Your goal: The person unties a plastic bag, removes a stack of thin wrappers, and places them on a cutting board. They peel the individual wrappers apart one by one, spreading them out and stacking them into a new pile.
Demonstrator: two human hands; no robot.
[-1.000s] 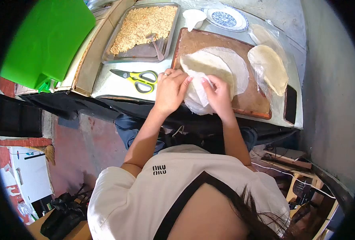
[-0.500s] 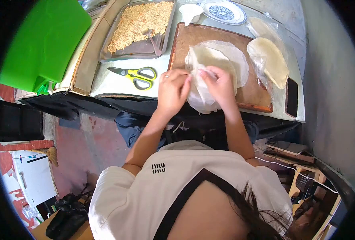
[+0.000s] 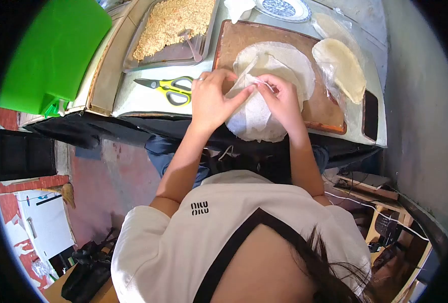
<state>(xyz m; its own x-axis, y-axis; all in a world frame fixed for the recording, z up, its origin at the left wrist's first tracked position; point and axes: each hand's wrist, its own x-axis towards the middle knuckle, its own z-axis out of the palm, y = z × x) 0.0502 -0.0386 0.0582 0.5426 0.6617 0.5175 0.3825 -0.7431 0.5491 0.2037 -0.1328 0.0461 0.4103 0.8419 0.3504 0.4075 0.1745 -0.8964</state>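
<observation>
Head camera view, looking down over a person in a white T-shirt who stands at a metal-topped table (image 3: 133, 98).

Both hands meet over the near edge of a brown wooden board (image 3: 330, 108). The left hand (image 3: 211, 98), with a ring on one finger, and the right hand (image 3: 282, 98) each pinch the upper edge of a thin round white wrapper sheet (image 3: 252, 118) between thumb and fingertips. The fingers are closed tight on it. The sheet hangs from the pinch and drapes down over the front edge of the board and table. Just behind the hands, a flat stack of pale round wrappers (image 3: 292, 63) lies on the board.

The hands appear to be peeling one sheet free at its edge. Material this thin would call for a slow, even pull from both pinch points, so that it does not tear or fold onto itself.

Left of the board lie scissors with yellow and black handles (image 3: 171, 88). Beyond them is a rectangular metal tray (image 3: 176, 53) part filled with tan crumbly filling (image 3: 171, 20), with a spoon (image 3: 191, 43) resting in it. A blue and white patterned plate (image 3: 287, 7) sits at the far edge. Right of the board, a clear plastic bag of round wrappers (image 3: 342, 68) lies beside a dark flat phone (image 3: 369, 116). A bright green sheet (image 3: 47, 50) covers the far left.
</observation>
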